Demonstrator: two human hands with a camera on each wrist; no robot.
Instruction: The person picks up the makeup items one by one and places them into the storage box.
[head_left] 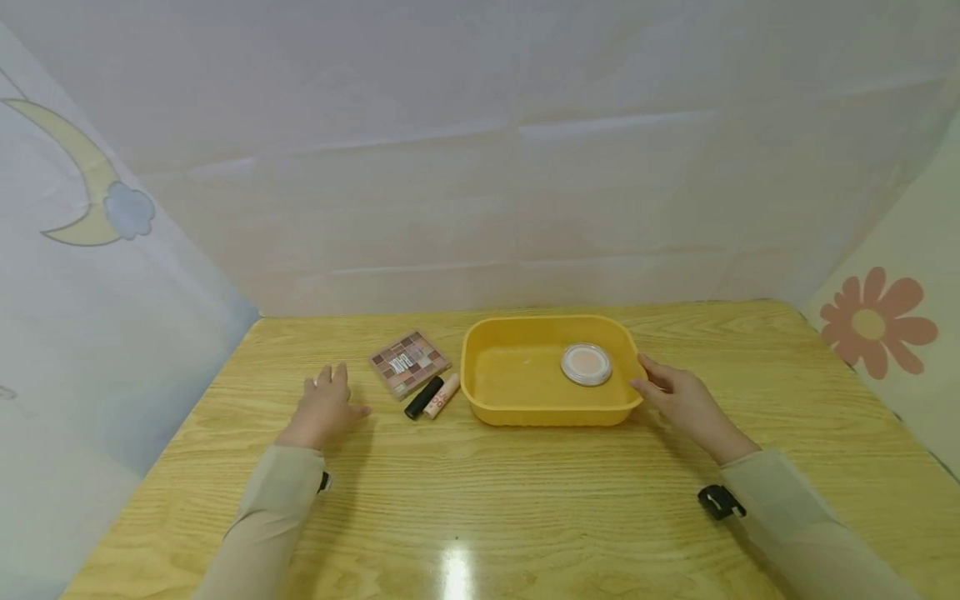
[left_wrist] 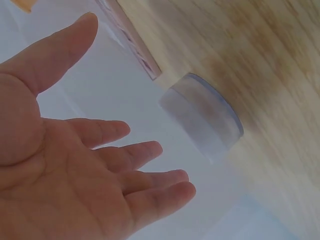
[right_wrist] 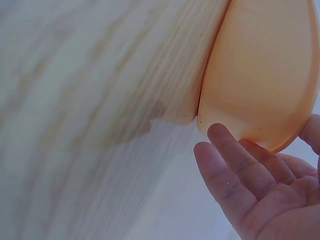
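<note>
Left hand [head_left: 318, 414]: was spread open, empty, near a small jar [left_wrist: 202, 115].
Right hand [head_left: 688, 408]: gripped the yellow tray [head_left: 510, 375] at its right end.
Tubes: black tube [head_left: 424, 397] and pale tube [head_left: 442, 396] lay left of the tray, on the table [head_left: 480, 492].
Compact [head_left: 587, 364]: sat inside the tray, toward the right.
Palette [head_left: 409, 363]: lay beyond the tubes.

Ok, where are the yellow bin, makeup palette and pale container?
Yellow bin [head_left: 521, 382], head view: bare inner floor.
Makeup palette [head_left: 409, 363], head view: patterned face.
Pale container [left_wrist: 203, 116], left wrist view: visible side.
</note>
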